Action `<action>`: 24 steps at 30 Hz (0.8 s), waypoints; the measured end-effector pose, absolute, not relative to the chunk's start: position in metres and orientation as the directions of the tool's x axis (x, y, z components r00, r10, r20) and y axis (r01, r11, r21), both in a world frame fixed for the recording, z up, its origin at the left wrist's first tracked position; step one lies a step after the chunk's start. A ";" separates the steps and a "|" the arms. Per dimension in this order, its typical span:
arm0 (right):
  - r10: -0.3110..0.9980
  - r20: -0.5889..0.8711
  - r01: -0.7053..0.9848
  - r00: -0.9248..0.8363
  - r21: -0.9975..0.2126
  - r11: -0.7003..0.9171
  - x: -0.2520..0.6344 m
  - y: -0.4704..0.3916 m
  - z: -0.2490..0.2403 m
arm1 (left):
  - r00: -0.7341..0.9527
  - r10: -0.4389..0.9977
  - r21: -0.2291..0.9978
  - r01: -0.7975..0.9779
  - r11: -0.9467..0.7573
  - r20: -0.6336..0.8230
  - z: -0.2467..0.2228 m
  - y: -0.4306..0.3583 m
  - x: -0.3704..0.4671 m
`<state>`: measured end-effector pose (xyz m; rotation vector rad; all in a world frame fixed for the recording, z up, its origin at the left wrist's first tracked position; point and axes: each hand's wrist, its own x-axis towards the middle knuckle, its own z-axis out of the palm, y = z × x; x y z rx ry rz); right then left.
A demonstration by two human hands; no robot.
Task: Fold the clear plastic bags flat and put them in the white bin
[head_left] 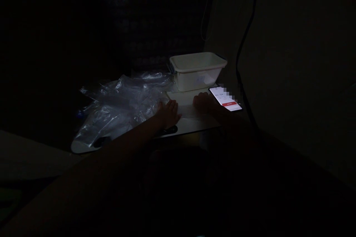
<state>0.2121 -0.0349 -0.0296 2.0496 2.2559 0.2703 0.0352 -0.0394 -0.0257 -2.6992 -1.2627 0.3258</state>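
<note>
My left hand (169,114) lies on the small white table (191,129) with its fingers stretched forward, at the right edge of a heap of clear plastic bags (119,98). To its right, my right hand (203,103) is curled in, with the fingers closed; what they hold, if anything, is hidden in the dark. Between the hands a thin, pale, see-through sheet (187,112) seems to lie flat on the tabletop. A lit phone (226,99) with a timer on its screen rests just beyond my right hand.
Behind the hands stands a white plastic tub (197,76) with dark handles. A dark cable (237,59) hangs down along the wall at the right. The table has dark oval handle slots (170,130) near its front edge. Most of the surroundings are too dark to make out.
</note>
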 end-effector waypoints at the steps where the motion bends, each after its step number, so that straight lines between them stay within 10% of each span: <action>1: 0.996 0.054 0.979 -0.069 0.198 0.057 0.211 -0.034 -0.030 | 0.632 0.765 -0.221 0.733 -0.643 -0.127 -0.026 -0.040 0.035; 24: 0.999 -0.034 0.991 -0.040 0.128 0.044 0.203 -0.032 -0.020 | 0.626 0.770 -0.225 0.738 -0.636 -0.122 -0.023 -0.042 0.034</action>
